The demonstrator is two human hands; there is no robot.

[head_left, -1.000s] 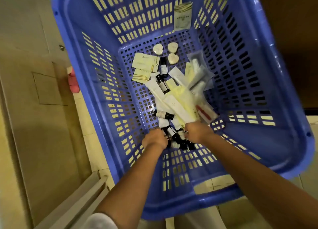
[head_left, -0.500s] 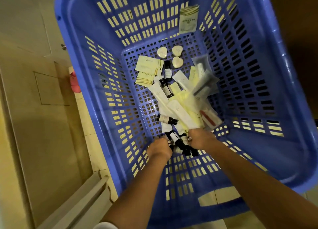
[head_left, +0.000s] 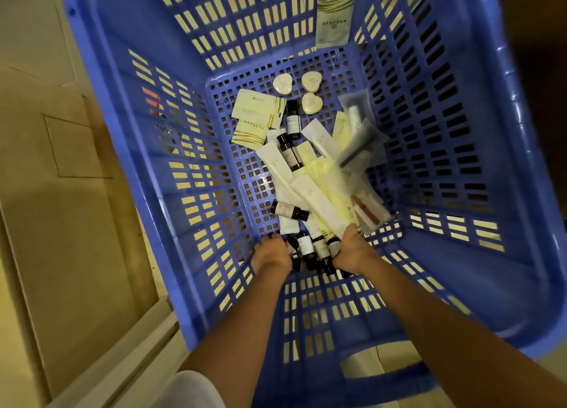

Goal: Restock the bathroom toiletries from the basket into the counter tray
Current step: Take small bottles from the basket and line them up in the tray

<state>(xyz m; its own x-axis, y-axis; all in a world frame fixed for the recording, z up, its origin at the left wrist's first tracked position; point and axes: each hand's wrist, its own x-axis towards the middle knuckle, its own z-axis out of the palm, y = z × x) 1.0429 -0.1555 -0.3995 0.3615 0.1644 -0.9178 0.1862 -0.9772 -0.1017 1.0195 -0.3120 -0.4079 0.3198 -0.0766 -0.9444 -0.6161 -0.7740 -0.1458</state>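
Observation:
A blue slotted basket [head_left: 122,150] fills the view. On its floor lie heart-shaped soaps [head_left: 311,103], flat cream sachets [head_left: 257,110], small dark bottles [head_left: 319,248] and long white and yellow packets [head_left: 319,199]. Both hands are down at the near end. My right hand [head_left: 352,252] grips the near ends of a fanned bundle of the long packets, whose far ends are blurred. My left hand [head_left: 271,254] sits knuckles-up beside the cluster of dark bottles, with its fingers hidden beneath it. Against the far wall leans one more sachet [head_left: 333,21].
Beige tiled surfaces [head_left: 61,223] lie left of the basket, with a pale ledge or frame [head_left: 122,361] at lower left. Something red [head_left: 150,101] shows through the left wall's slots. The basket's near handle opening [head_left: 380,361] is below my right forearm.
The basket looms closer in view. The packet bundle in my right hand has shifted and fanned slightly rightward, its tips blurring. Both hands stay at the near end by the bottles.

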